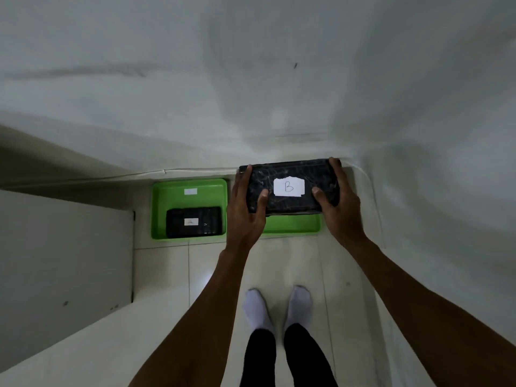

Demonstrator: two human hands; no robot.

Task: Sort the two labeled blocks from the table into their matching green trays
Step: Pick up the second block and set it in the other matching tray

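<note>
A black wrapped block with a white label marked B (290,174) is held in the air over the right green tray (293,224), which it mostly hides. My left hand (247,208) grips its left end and my right hand (339,202) grips its right end, thumbs on top. The left green tray (178,195) lies on the floor and holds another black block (194,222) with a small white label, its letter too faint to read. A white label is stuck on that tray's far inner part.
Both trays sit on a white tiled floor against a white wall (251,79). A grey panel or cabinet side (64,255) stands at the left. My feet in white socks (276,305) are on the floor behind the trays.
</note>
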